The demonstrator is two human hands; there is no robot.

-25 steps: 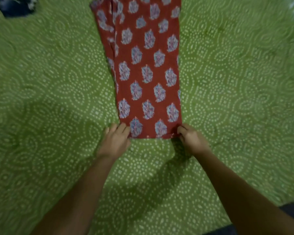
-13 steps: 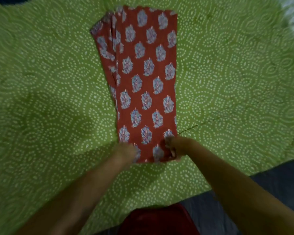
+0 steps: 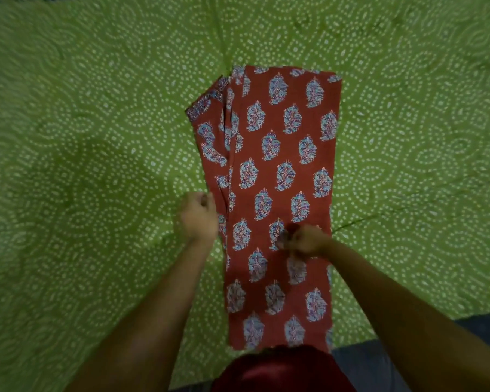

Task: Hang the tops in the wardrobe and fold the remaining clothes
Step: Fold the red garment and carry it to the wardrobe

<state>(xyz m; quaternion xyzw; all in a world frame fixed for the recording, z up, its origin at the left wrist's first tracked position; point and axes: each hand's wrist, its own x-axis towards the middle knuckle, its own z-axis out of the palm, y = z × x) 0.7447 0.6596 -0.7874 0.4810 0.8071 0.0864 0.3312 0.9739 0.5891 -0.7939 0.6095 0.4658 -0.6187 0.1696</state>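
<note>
— Fingers of the right hand (image 3: 304,241) are curled and pinched on the red printed garment (image 3: 280,171), near its right edge about midway along its length; a small ridge of cloth is gathered under them.

— And the left hand (image 3: 198,215)?

— It is set at the garment's left edge, fingers curled in. Whether cloth is actually held there cannot be told; the hand is blurred and the edge is hidden behind it.

— Why are both placed at mid-length?

— A fold line is probably being fixed: with both edges taken at the same level, the strip can be doubled over squarely.

— Where is the garment kept?

— It is laid flat as a long narrow strip on the green dotted bedspread (image 3: 96,137), already folded lengthwise, layered edges showing at the far left corner. Its near end is reached by a dark red cloth (image 3: 283,369) at the bottom of the view, beside a dark floor (image 3: 478,329).
</note>
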